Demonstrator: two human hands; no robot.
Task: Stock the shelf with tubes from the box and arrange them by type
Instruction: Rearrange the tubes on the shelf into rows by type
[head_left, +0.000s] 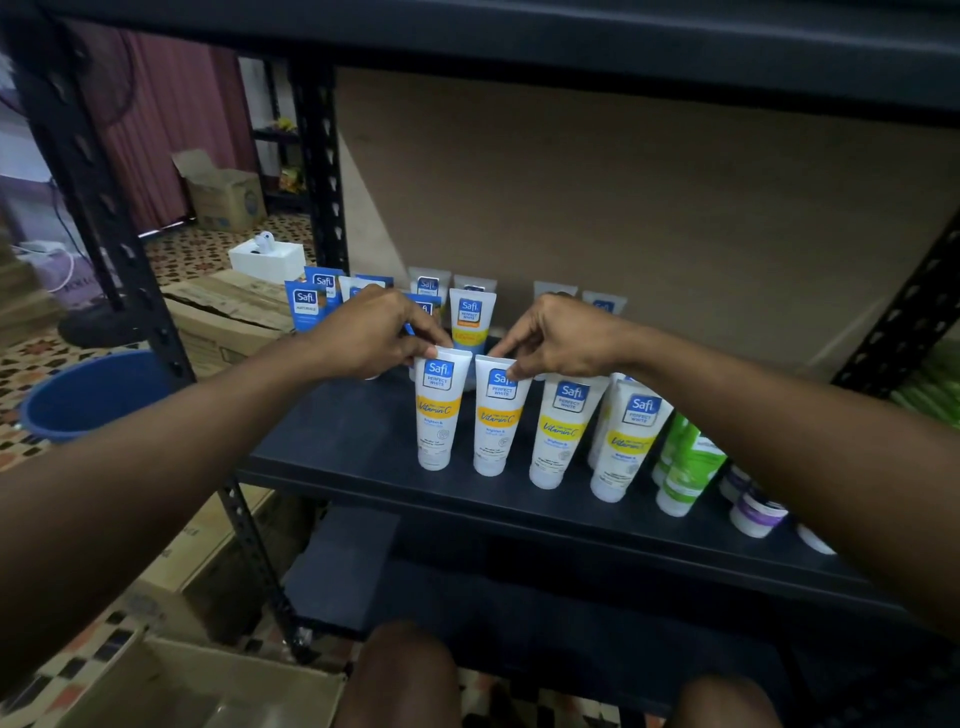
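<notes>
The left hand (374, 332) pinches the crimped top of one orange-band tube (435, 415), and the right hand (563, 338) pinches the crimp of its twin (497, 421), just beside it at three o'clock. Both stand cap-down at the front of the shelf (337, 447).

Well along, I'd say. Yellow-band tubes (563, 436) carry the row on toward three o'clock, with green tubes (685, 467) past them and blue tubes (311, 301) grouped behind at ten o'clock. The box (197, 686) sits open at seven o'clock, too dim inside to say what's left.

The pinched pair are white and glossy with a blue Safi badge, narrowing toward the cap.
</notes>
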